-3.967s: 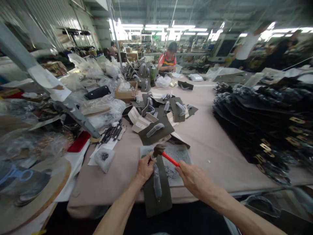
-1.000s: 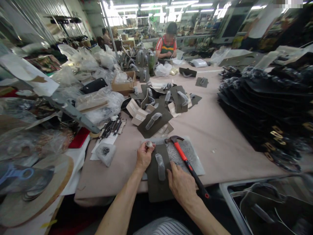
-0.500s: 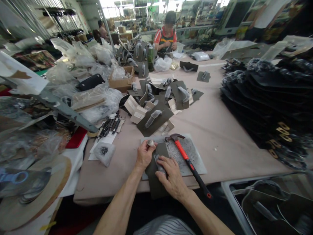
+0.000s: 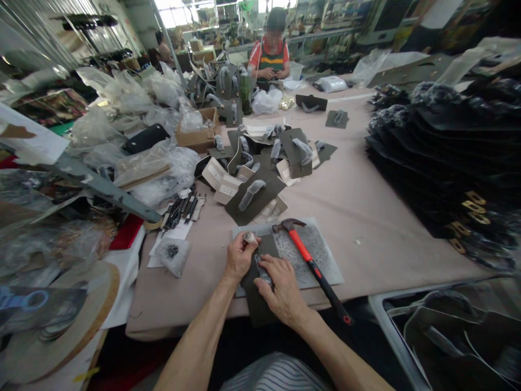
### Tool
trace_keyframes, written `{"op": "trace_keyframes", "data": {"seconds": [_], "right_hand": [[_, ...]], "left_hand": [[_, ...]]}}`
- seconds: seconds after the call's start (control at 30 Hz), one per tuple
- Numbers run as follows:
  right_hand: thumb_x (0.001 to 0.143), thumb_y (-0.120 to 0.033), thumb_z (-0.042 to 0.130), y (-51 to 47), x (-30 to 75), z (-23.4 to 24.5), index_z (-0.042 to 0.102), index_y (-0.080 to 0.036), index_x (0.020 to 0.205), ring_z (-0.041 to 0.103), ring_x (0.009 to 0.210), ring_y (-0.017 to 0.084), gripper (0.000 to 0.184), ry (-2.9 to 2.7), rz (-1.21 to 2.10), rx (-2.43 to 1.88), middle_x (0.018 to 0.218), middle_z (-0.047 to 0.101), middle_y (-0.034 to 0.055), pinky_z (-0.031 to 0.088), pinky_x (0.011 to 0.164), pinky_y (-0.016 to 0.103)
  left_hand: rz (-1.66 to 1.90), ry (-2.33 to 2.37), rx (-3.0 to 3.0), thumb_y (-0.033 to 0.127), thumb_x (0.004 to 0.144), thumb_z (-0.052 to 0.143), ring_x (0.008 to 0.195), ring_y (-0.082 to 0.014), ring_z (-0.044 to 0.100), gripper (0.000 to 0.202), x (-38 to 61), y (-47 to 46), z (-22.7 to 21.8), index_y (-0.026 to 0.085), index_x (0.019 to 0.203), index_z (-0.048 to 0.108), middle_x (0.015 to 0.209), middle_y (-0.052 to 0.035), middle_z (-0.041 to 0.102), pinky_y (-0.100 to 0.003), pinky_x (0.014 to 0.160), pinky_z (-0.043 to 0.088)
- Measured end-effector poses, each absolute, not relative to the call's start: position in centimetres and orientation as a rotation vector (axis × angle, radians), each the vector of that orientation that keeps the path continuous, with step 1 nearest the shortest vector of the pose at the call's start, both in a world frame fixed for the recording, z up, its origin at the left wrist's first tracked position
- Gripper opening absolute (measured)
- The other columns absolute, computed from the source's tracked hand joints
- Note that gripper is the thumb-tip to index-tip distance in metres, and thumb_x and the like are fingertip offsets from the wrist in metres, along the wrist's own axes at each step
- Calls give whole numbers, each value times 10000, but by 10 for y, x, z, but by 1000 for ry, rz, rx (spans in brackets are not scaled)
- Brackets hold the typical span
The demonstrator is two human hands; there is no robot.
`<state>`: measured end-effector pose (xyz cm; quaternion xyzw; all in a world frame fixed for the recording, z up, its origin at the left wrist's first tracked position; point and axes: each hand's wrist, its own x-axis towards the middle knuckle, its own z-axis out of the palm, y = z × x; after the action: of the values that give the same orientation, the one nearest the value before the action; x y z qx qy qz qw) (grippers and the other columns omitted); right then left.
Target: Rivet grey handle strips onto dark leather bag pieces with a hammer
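Observation:
My left hand (image 4: 239, 258) is closed round a short punch-like tool (image 4: 249, 237) with a pale round top; its lower end is hidden. The tool stands over the far part of a dark olive panel (image 4: 258, 309). Across that panel lies my right hand (image 4: 283, 288), fingers lowered and thumb apart, touching a plastic-wrapped handle (image 4: 264, 274) on it. Beneath the panel is a speckled, worn pale board (image 4: 331, 274). A claw hammer (image 4: 303, 250) with a red and black grip lies on the board, right of my right hand, its grip reaching past the table edge.
Beyond the board lies a heap of similar panels with wrapped handles (image 4: 254, 195). Slim dark tools (image 4: 185, 209) and a small plastic bag (image 4: 173, 255) are at left. Black pieces are stacked (image 4: 423, 163) at right, above a bin (image 4: 378, 315). A co-worker (image 4: 271, 60) sits across the table.
The camera view has shifted slightly. My hands, the tool and the panel keep nearly the same places relative to one another. The co-worker's hands have come lower.

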<state>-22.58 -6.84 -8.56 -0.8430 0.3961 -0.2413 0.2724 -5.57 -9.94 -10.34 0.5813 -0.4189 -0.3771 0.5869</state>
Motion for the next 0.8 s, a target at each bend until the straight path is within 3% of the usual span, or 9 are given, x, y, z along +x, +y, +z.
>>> {"op": "trace_keyframes", "data": {"seconds": [0.27,0.47,0.57,0.67,0.73,0.8], "right_hand": [[955,-316,564,-68,-226,-86,531,-229,1283,459,1299,261,341,1058,-631,-2274,1398,542,73,248,1149,550],[981,-355,529,-92,-254,-73,548,-158,1276,495,1224,292,356,1299,-769,-2382,1335,555,141,410,1040,470],[926,-331,613,-111,-285,-62,568,-119,1209,562,1058,336,357,1697,-395,-2489,1174,603,181,460,882,454],[945,-299,570,-123,-310,-55,565,-149,1040,606,850,279,178,1775,38,-2401,957,625,127,422,705,366],[915,-238,568,-126,-319,-51,524,-182,901,587,747,224,73,1720,18,-2234,823,596,65,371,644,320],[849,-208,588,-126,-320,-47,477,-205,802,545,657,184,121,1630,-147,-1907,695,533,7,355,599,289]], "left_hand": [[-853,-1059,1391,332,834,650,879,-155,686,199,-52,-101,-107,196,979,644,940,-35,752,-274,838,521],[-889,-1186,1394,269,825,626,864,-168,690,145,-48,-102,-102,206,956,634,893,-23,745,-288,824,521],[-840,-1240,1406,253,829,613,863,-171,687,117,-50,-100,-101,208,935,637,879,-21,737,-292,828,516],[-811,-1269,1395,254,838,602,879,-173,687,141,-52,-99,-104,210,968,637,892,-21,734,-298,843,515],[-787,-1301,1382,251,844,594,886,-173,682,150,-54,-99,-109,210,981,637,902,-23,731,-302,848,514],[-759,-1329,1375,245,848,586,878,-172,677,153,-54,-99,-112,209,988,639,904,-24,729,-303,842,513]]}}
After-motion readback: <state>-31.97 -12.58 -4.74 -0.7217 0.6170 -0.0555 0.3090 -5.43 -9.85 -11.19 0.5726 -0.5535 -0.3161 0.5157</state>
